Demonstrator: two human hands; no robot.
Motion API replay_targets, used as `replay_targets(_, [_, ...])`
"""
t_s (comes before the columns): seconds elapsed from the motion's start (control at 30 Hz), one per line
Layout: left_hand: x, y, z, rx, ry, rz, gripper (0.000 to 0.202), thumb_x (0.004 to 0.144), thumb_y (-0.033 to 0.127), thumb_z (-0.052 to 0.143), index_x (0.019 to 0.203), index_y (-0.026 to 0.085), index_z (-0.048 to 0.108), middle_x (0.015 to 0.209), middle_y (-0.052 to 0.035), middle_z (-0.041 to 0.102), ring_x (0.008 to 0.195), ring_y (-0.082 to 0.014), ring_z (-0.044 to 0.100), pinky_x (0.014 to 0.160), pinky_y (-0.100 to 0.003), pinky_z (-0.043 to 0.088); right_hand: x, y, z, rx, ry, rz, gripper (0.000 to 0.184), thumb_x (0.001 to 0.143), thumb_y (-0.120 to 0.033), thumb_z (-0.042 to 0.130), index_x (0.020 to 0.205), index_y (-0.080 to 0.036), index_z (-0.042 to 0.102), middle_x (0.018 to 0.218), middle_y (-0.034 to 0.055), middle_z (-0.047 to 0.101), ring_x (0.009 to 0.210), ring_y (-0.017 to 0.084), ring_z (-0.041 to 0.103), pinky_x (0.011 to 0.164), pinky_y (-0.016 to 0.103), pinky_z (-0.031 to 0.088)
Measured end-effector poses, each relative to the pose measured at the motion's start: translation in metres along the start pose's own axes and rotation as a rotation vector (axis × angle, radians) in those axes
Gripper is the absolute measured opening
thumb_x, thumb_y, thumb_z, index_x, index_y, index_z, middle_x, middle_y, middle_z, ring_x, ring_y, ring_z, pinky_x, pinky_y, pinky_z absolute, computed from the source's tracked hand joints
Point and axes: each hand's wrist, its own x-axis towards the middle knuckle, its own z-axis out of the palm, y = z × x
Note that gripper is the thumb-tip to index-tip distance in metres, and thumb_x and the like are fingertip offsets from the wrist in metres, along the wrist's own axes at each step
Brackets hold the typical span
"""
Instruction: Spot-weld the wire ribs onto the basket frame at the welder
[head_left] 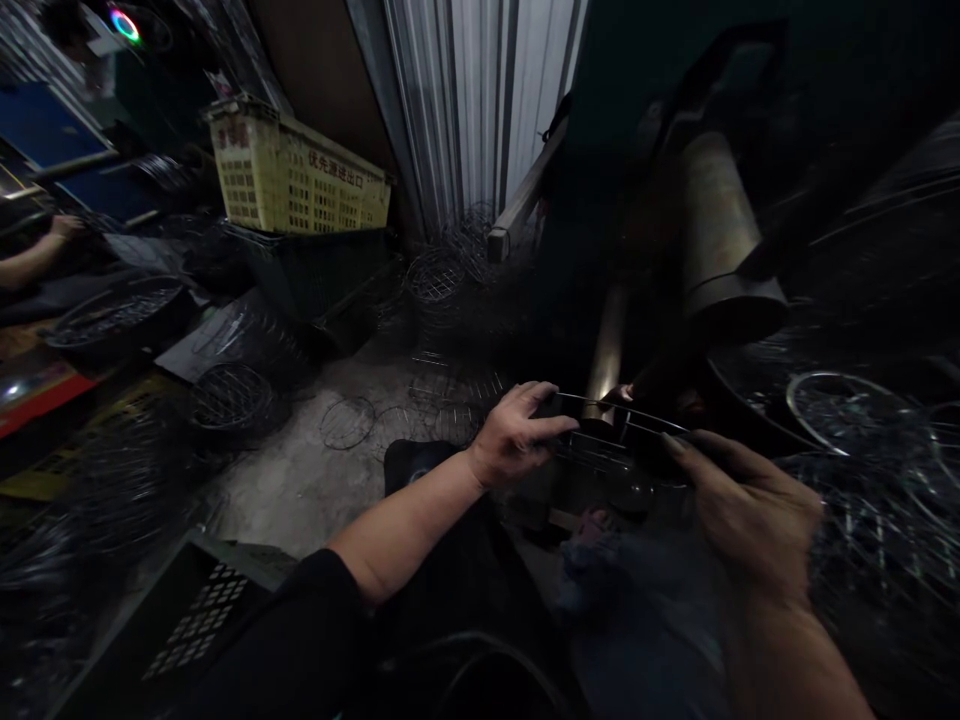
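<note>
My left hand is closed around the left end of a thin wire ring. My right hand grips the ring's right side, fingers curled on it. The ring lies flat under a dark machine head with a brass-coloured cylinder, close to a metal rod. The light is dim, so the contact point under the machine is hard to make out.
Several wire baskets and rings lie on the concrete floor at left. A yellow plastic crate stands on a dark crate behind them. More wire rings pile up at right. Another person's arm shows at far left.
</note>
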Motion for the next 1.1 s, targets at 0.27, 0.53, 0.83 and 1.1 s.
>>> replay_targets(0.27, [0.010,-0.011,0.008,-0.030,0.053,0.020,0.036,0.084,0.017,0.072,0.119,0.023,0.079,0.143,-0.0154,0.061,0.132,-0.0306,0.057,0.111,-0.051,0.051,0.008,-0.006,0.011,0.020,0.027,0.021,0.052,0.041,-0.053,0.089,0.080,-0.019,0.083,0.082,0.0082,0.076,0.080,0.029,0.071,0.073,0.037,0.060])
replay_targets(0.53, [0.018,-0.018,0.011,-0.074,0.066,0.004,0.033,0.085,0.018,0.072,0.117,0.021,0.079,0.142,-0.0152,0.062,0.130,-0.0307,0.058,0.110,-0.052,0.052,0.020,-0.001,0.015,0.064,0.008,-0.056,0.048,0.046,-0.051,0.090,0.079,-0.018,0.082,0.080,0.0073,0.075,0.075,0.023,0.067,0.068,0.032,0.057])
replay_targets(0.83, [0.026,-0.025,0.015,-0.095,0.080,-0.013,0.035,0.082,0.019,0.076,0.116,0.022,0.079,0.140,-0.0135,0.062,0.128,-0.0282,0.061,0.107,-0.048,0.055,0.032,0.009,0.020,0.202,-0.039,-0.041,0.047,0.046,-0.042,0.096,0.082,-0.015,0.082,0.080,0.0063,0.075,0.074,0.020,0.067,0.068,0.027,0.057])
replay_targets(1.1, [0.028,-0.025,0.016,-0.091,0.133,0.025,0.032,0.080,0.018,0.076,0.111,0.024,0.080,0.133,-0.0120,0.067,0.123,-0.0285,0.065,0.104,-0.047,0.057,0.039,0.017,0.024,0.245,-0.033,-0.092,0.043,0.046,-0.045,0.094,0.077,-0.019,0.081,0.077,0.0038,0.073,0.070,0.019,0.067,0.065,0.029,0.059])
